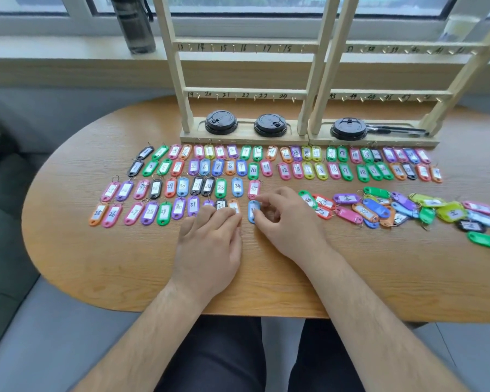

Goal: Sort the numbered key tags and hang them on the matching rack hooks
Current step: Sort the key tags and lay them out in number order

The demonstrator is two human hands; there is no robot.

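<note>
Sorting stage: blue key tag (252, 208) going into the near row, nothing hung on the wooden rack (246, 93) yet.

Right hand (289, 224) has curled fingers, with thumb and forefinger pinching the blue tag flat on the table (125, 264), just below the pink tag 35 (254, 189). Left hand (210, 244) lies flat, its straight fingers resting on the orange tag (234, 204) and its neighbours and gripping nothing. An unsorted heap (379, 207) lies to the right. The tags look like light, stiff plastic, smooth and prone to skate on the wood. Judgement: pinch each by its long edges to slide it; for hanging, hold the body low so the wire ring stays free for the hook.
</note>
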